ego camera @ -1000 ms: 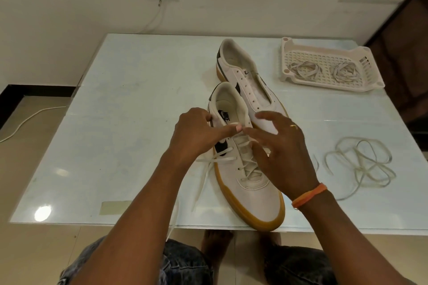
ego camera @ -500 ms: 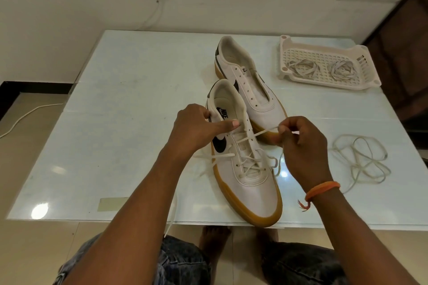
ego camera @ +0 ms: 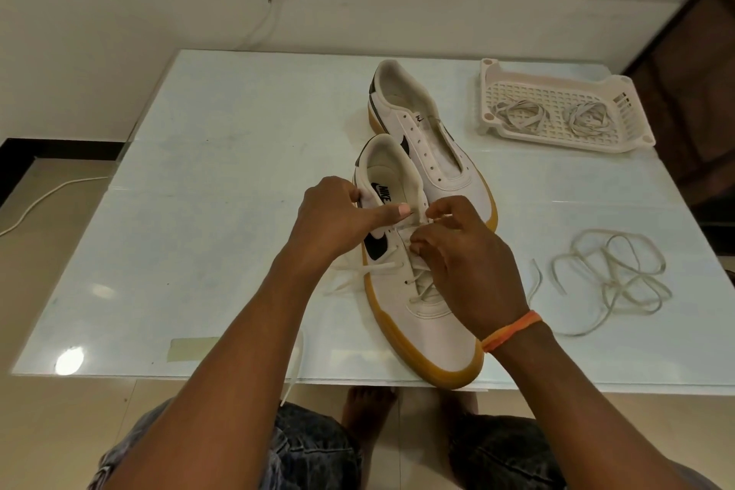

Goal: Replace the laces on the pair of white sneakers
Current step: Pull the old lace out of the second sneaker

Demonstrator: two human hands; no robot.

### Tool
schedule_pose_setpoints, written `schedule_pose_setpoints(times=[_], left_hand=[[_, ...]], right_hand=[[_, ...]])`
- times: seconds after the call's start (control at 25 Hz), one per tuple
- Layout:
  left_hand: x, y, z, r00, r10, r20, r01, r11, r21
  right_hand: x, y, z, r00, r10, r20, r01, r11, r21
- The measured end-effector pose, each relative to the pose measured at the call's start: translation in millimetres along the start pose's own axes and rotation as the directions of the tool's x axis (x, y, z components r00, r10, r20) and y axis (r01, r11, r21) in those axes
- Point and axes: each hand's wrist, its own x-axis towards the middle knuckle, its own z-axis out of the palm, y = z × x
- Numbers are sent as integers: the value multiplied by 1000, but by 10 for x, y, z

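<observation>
White near sneaker point(ego camera: 413, 314), gum sole, sits at front edge of glass table point(ego camera: 222, 179), toe toward person. Left hand point(ego camera: 334, 223) grips sneaker's collar, thumb laid across opening. Right hand point(ego camera: 465, 259) over tongue, fingers pinching lace point(ego camera: 374, 270) near upper eyelets; lace end trails left of sneaker onto table. Second sneaker point(ego camera: 429, 155), unlaced, just behind near sneaker, touching it. Loose lace point(ego camera: 608, 282) heaped right of near sneaker. Plastic basket point(ego camera: 564, 91), two lace bundles inside, behind-right of near sneaker.
</observation>
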Motion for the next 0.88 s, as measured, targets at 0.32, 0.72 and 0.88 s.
schedule_pose_setpoints(times=[0.32, 0.72, 0.88], left_hand=[[-37, 27, -30, 1000, 10, 11, -10, 1000, -6], [-7, 5, -22, 1000, 7, 9, -7, 1000, 14], [-12, 0, -37, 999, 28, 25, -28, 1000, -11]], right_hand=[[33, 341, -307, 794, 589, -148, -467, 748, 471], [15, -63, 47, 996, 85, 18, -87, 988, 132], [6, -42, -10, 938, 327, 118, -348, 871, 347]])
